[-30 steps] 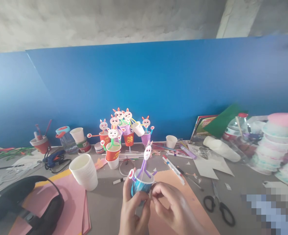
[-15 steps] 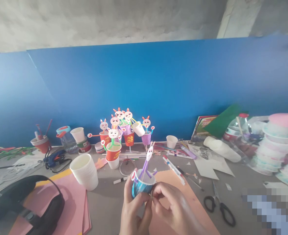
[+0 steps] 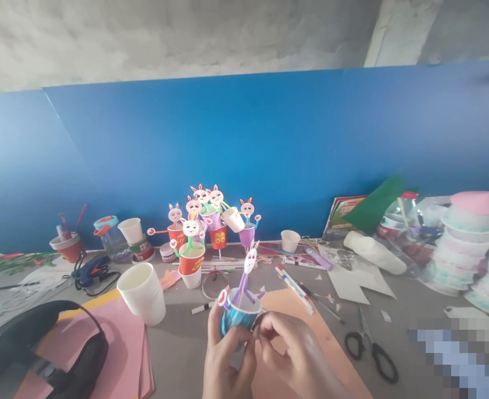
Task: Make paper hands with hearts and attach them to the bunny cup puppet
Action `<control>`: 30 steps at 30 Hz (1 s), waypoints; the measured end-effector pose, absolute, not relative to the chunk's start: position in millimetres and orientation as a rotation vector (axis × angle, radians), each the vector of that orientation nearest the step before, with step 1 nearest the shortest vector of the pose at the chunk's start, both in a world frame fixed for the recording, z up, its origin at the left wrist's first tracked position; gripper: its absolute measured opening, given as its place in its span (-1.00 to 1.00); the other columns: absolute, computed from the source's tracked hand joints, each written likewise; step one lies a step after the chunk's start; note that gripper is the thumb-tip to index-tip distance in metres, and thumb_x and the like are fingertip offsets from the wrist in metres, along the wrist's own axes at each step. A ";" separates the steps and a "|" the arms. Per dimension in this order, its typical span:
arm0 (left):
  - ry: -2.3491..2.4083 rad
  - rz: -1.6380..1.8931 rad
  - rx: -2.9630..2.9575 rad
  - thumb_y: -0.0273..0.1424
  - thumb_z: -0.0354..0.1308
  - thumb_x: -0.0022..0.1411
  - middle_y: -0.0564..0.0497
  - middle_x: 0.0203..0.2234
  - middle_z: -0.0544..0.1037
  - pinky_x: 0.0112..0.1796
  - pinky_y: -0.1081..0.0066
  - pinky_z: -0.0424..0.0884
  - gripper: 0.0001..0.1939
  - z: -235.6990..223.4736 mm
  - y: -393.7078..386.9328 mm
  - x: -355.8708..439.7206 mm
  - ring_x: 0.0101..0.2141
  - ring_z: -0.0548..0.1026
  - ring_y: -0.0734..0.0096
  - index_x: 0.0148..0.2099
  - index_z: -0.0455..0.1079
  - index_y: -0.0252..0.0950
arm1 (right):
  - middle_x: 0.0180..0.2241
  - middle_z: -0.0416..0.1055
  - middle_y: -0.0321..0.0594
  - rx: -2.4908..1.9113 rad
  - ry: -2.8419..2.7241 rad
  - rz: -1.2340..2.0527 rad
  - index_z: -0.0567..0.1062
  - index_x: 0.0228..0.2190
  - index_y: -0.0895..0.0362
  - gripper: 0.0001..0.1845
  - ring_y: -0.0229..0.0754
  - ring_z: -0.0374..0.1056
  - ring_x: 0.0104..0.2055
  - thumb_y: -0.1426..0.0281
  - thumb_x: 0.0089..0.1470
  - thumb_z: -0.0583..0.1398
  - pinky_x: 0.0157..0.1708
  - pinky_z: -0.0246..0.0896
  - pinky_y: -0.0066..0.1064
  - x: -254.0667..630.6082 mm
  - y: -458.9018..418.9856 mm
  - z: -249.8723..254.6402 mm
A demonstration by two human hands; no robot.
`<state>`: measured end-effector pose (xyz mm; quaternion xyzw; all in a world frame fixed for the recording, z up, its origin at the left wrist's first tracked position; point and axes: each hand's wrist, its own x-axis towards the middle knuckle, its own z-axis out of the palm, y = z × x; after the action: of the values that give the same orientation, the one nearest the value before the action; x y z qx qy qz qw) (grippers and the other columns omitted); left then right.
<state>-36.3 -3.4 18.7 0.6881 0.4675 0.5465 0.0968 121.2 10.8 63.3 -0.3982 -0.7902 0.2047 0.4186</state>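
My left hand (image 3: 230, 352) is wrapped round a blue-painted paper cup (image 3: 239, 321), with the thumb on the near side. Out of the cup rises a paper rabbit head (image 3: 250, 260) on a purple pipe-cleaner body (image 3: 241, 288). A white paw with a red heart (image 3: 223, 297) sticks out over the left rim. My right hand (image 3: 286, 346) has its fingertips pinched together at the cup's right side, close to my left thumb. Whatever is between those fingertips is too small to make out. Beneath my hands lies a sheet of orange paper (image 3: 310, 332).
Several rabbit figures in red and purple cups (image 3: 192, 257) stand ahead. To the left are stacked white cups (image 3: 142, 293), pink paper (image 3: 123, 354) and a black headset-like object (image 3: 45, 349). Scissors (image 3: 371, 349), markers (image 3: 294, 288) and a glue gun (image 3: 90, 271) lie around.
The whole view has shifted slightly. The cup has turned or tilted a little in my left hand, and the rabbit's head leans a bit more to the left. My right hand keeps its pinch.
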 end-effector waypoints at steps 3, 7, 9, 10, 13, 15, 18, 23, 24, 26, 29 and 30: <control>1.404 1.617 2.079 -0.56 0.08 0.23 -0.15 0.27 0.14 -0.03 0.21 0.48 -0.80 20.2 -3.7 -37.0 0.15 0.38 0.10 -0.36 0.48 -0.24 | -0.43 0.53 -0.35 -0.991 -1.999 0.559 0.27 -0.43 0.02 -0.85 -0.24 0.46 -0.41 0.54 0.06 0.09 -0.39 0.32 -0.50 120.6 10.5 62.7; 1.445 1.591 2.118 -0.56 0.09 0.22 -0.16 0.29 0.15 0.01 0.17 0.47 -0.80 21.0 -4.7 -37.0 0.18 0.36 0.06 -0.35 0.50 -0.23 | -0.46 0.51 -0.36 -1.010 -2.014 0.503 0.28 -0.45 0.02 -0.84 -0.25 0.44 -0.45 0.53 0.07 0.09 -0.45 0.28 -0.51 120.3 9.9 65.9; 1.455 1.570 2.129 -0.56 0.09 0.22 -0.15 0.32 0.13 0.01 0.17 0.47 -0.79 20.5 -5.0 -36.4 0.19 0.36 0.06 -0.37 0.50 -0.24 | -0.51 0.47 -0.37 -1.025 -2.028 0.462 0.27 -0.47 0.02 -0.83 -0.25 0.41 -0.49 0.53 0.05 0.10 -0.50 0.24 -0.52 120.7 10.0 67.3; 1.461 1.562 2.133 -0.56 0.08 0.22 -0.14 0.33 0.12 0.02 0.17 0.47 -0.79 20.0 -5.0 -36.1 0.20 0.35 0.06 -0.38 0.49 -0.24 | -0.53 0.45 -0.38 -1.038 -2.035 0.442 0.26 -0.48 0.02 -0.83 -0.26 0.39 -0.52 0.53 0.04 0.10 -0.53 0.20 -0.52 121.0 10.0 67.4; 1.476 1.567 2.142 -0.57 0.08 0.22 -0.13 0.33 0.14 0.03 0.17 0.47 -0.77 18.9 -4.7 -35.4 0.22 0.33 0.07 -0.37 0.52 -0.22 | -0.58 0.40 -0.40 -1.089 -2.058 0.431 0.27 -0.49 0.02 -0.84 -0.28 0.32 -0.58 0.52 0.03 0.10 -0.61 0.10 -0.53 121.9 9.9 65.4; 1.470 1.576 2.156 -0.57 0.07 0.23 -0.13 0.33 0.15 0.03 0.18 0.46 -0.76 18.5 -4.3 -35.1 0.22 0.33 0.08 -0.34 0.53 -0.22 | -0.59 0.37 -0.41 -1.101 -2.065 0.437 0.28 -0.48 0.03 -0.85 -0.29 0.28 -0.60 0.51 0.05 0.09 -0.62 0.06 -0.54 122.1 9.9 63.4; 1.463 1.578 2.170 -0.57 0.06 0.24 -0.13 0.33 0.13 0.04 0.21 0.46 -0.76 18.2 -3.7 -34.8 0.24 0.31 0.10 -0.35 0.52 -0.22 | -0.60 0.32 -0.44 -1.084 -2.060 0.423 0.24 -0.50 0.03 -0.82 -0.32 0.23 -0.61 0.52 0.05 0.10 -0.62 0.03 -0.55 121.3 10.2 62.2; 1.441 1.591 2.143 -0.57 0.06 0.23 -0.13 0.32 0.12 0.06 0.22 0.42 -0.77 17.2 -3.8 -35.4 0.24 0.30 0.10 -0.38 0.48 -0.23 | -0.61 0.22 -0.46 -1.060 -2.005 0.488 0.17 -0.52 0.03 -0.79 -0.34 0.14 -0.61 0.52 0.05 0.07 -0.64 -0.04 -0.55 118.3 9.8 65.0; 1.432 1.593 2.122 -0.57 0.06 0.22 -0.14 0.31 0.12 0.04 0.23 0.42 -0.77 16.8 -3.8 -35.6 0.22 0.31 0.11 -0.38 0.47 -0.23 | -0.61 0.21 -0.46 -1.053 -1.991 0.498 0.15 -0.52 0.03 -0.79 -0.34 0.12 -0.61 0.52 0.04 0.07 -0.64 -0.05 -0.55 117.7 9.5 65.6; 1.409 1.590 2.064 -0.55 0.05 0.23 -0.16 0.26 0.15 -0.02 0.28 0.45 -0.79 15.7 -3.7 -35.8 0.16 0.38 0.15 -0.39 0.46 -0.24 | -0.60 0.19 -0.46 -1.025 -1.969 0.515 0.13 -0.52 0.03 -0.80 -0.34 0.10 -0.60 0.52 0.04 0.05 -0.64 -0.06 -0.56 116.8 8.7 66.1; 1.386 1.599 1.959 -0.52 0.04 0.25 -0.18 0.19 0.20 -0.11 0.33 0.47 -0.79 14.2 -2.6 -35.5 0.08 0.44 0.17 -0.40 0.43 -0.25 | -0.57 0.18 -0.44 -1.001 -1.954 0.566 0.11 -0.50 0.02 -0.80 -0.32 0.09 -0.57 0.52 0.03 0.04 -0.64 -0.06 -0.56 117.1 8.2 63.4; 1.389 1.611 1.921 -0.50 0.04 0.26 -0.18 0.19 0.22 -0.10 0.32 0.46 -0.79 14.2 -2.1 -35.4 0.10 0.43 0.15 -0.41 0.42 -0.25 | -0.56 0.16 -0.44 -1.005 -1.954 0.587 0.10 -0.49 0.02 -0.80 -0.32 0.09 -0.56 0.52 0.03 0.04 -0.64 -0.06 -0.56 117.9 8.5 61.6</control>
<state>-35.4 -2.1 14.2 0.6640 0.4799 0.5568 0.1373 117.9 8.5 61.6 -0.4012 -0.7795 0.2342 0.4202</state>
